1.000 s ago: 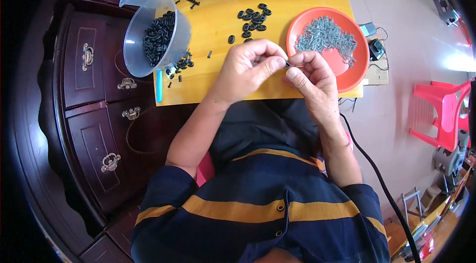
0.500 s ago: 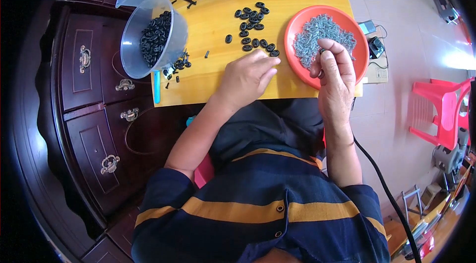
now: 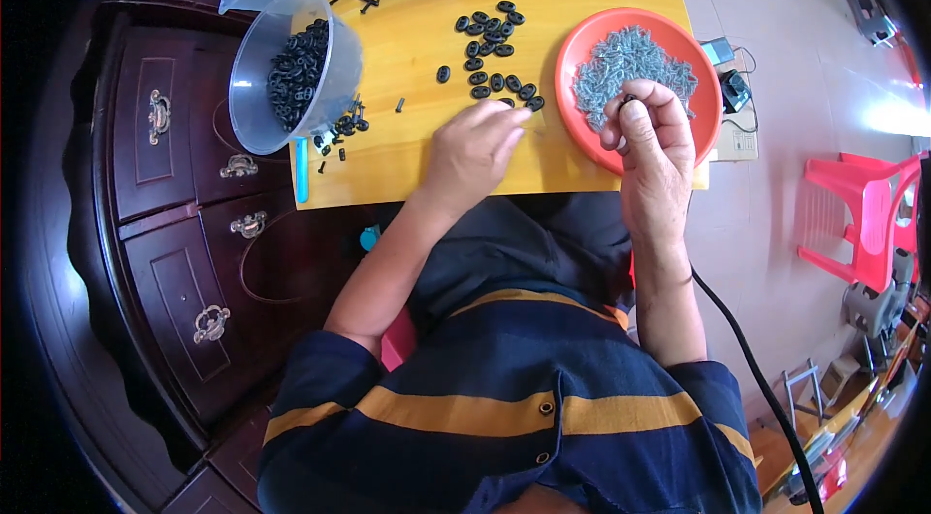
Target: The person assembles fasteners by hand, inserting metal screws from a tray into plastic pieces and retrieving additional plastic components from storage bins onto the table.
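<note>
My left hand (image 3: 477, 147) rests on the yellow table top (image 3: 407, 155), fingertips touching the near end of a loose cluster of small black oval parts (image 3: 490, 53). My right hand (image 3: 652, 141) is over the near rim of an orange plate (image 3: 579, 116) piled with small grey metal pieces (image 3: 630, 63); its fingers are pinched on a small dark part at the fingertips. What exactly the left fingertips hold cannot be made out.
A clear plastic tub (image 3: 283, 78) of black parts stands at the table's left, with spilled black bits (image 3: 341, 121) and a blue pen (image 3: 302, 170) beside it. A dark wooden drawer cabinet (image 3: 165, 184) is at left. Pink plastic chair (image 3: 853, 223) at right. A black cable (image 3: 756, 378) runs past my right arm.
Both hands were together over the table working one small piece; they have parted. The right hand went to the orange plate, the left reached down to the black oval parts.
</note>
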